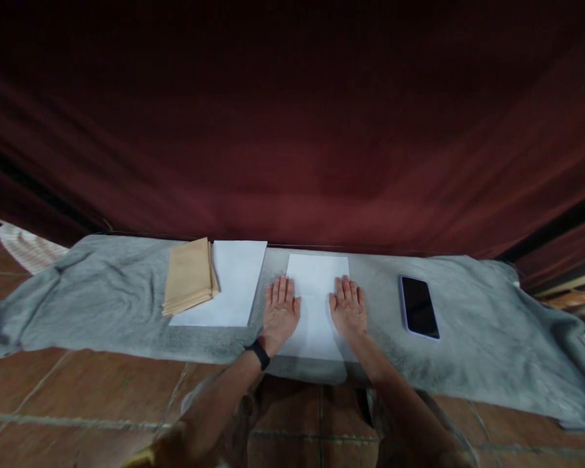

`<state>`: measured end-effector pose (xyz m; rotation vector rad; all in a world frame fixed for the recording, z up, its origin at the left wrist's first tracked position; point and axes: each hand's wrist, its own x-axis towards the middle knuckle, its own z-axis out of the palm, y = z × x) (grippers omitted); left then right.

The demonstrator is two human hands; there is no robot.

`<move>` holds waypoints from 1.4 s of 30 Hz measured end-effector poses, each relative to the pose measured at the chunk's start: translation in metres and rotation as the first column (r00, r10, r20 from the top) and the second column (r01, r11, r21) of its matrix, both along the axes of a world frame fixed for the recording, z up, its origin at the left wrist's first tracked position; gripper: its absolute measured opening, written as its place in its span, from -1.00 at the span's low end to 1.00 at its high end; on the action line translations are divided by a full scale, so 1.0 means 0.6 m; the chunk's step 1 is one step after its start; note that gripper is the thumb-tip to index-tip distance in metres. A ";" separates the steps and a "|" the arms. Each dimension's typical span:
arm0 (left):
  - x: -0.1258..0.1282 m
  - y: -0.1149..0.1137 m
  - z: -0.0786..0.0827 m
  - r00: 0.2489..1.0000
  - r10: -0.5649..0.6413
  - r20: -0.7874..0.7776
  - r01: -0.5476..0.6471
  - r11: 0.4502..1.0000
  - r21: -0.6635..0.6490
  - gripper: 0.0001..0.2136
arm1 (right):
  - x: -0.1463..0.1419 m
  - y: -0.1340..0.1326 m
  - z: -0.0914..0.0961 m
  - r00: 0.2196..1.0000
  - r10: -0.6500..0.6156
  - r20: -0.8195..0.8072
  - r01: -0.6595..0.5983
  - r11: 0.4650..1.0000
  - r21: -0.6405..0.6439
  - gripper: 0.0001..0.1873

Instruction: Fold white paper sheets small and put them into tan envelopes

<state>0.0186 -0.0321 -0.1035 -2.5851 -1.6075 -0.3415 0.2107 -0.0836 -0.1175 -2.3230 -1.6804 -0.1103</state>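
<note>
My left hand lies flat, fingers stretched out, on the left edge of a white sheet of paper. My right hand lies flat in the same way on the sheet's right edge. Neither hand holds anything. A black band sits on my left wrist. The sheet rests on a grey cloth spread over a low surface.
To the left lie a second white sheet and a stack of tan envelopes overlapping it. A dark phone lies face up to the right. A dark red curtain hangs behind. Brown floor tiles are in front.
</note>
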 end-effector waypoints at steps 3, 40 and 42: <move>0.009 -0.062 -0.004 0.973 -0.232 -0.001 0.232 0.972 -0.025 -0.47 | 0.001 0.001 0.007 1.000 -0.002 -0.020 0.002 1.000 0.014 -0.38; 0.053 -0.030 0.000 0.990 -0.138 -0.011 0.137 0.986 -0.093 -0.43 | -0.001 -0.106 0.005 0.991 0.131 0.033 -0.133 0.989 0.058 -0.36; 0.032 -0.012 0.000 0.997 -0.069 -0.039 0.065 0.995 -0.080 -0.42 | 0.000 -0.106 0.007 0.991 0.128 0.033 -0.130 0.990 0.055 -0.37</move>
